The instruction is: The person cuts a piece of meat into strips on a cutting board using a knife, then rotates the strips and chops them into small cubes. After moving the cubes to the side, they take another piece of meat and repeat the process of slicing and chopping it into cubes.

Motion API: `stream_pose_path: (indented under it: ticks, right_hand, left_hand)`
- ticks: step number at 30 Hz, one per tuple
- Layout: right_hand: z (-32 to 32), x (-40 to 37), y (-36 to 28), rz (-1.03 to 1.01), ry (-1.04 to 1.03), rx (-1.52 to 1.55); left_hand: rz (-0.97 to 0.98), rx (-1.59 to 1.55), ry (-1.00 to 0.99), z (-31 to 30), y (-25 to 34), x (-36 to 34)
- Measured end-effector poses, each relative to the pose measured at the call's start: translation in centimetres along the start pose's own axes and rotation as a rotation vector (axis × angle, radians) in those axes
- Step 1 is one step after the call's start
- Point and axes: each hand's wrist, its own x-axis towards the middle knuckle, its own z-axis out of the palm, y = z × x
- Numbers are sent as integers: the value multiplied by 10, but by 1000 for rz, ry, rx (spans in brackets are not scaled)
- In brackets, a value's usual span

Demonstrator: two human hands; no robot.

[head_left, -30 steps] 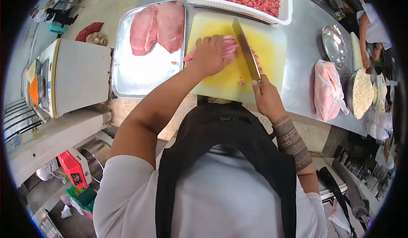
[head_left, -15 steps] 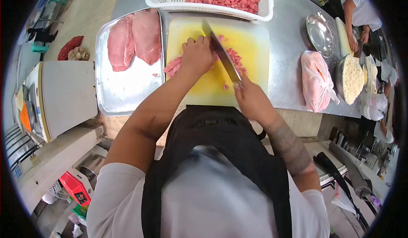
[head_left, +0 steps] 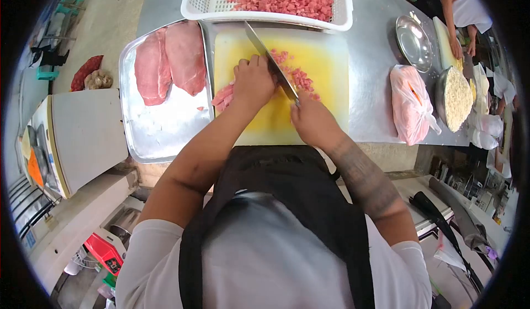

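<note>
My right hand is closed round the handle of a long knife, whose blade slants up and left over the yellow-stained cutting board. Just left of the blade, my left hand presses down on a strip of pink meat, its fingers bent together. Small diced meat lies on the board right of the blade. Left of the board, a metal tray holds two large slabs of raw meat.
A white perforated basket of diced meat stands beyond the board. To the right are an empty steel bowl, a plastic bag of meat and a bowl of pale crumbs. A co-worker's hands work at the upper right.
The knife and my right hand have shifted left and slightly up, so the blade lies closer against my left hand. The whole view has tilted a little.
</note>
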Motion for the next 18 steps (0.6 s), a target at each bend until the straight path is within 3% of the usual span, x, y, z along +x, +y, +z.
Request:
stream_pose_path:
  ticks: [4, 7, 10, 13, 18]
  right_hand:
    - [5, 27, -4, 24, 4, -44]
    - [-1, 7, 12, -44, 93, 26]
    - [-9, -18, 15, 102, 30, -9]
    - [-17, -38, 9, 111, -21, -72]
    - [-41, -55, -17, 31, -41, 36]
  left_hand:
    - [-3, -24, 13, -15, 6, -1]
    - [150, -159, 23, -22, -11, 1]
    - [179, -99, 163, 0, -26, 4]
    - [45, 19, 64, 1, -16, -2]
    - [43, -7, 30, -19, -5, -6]
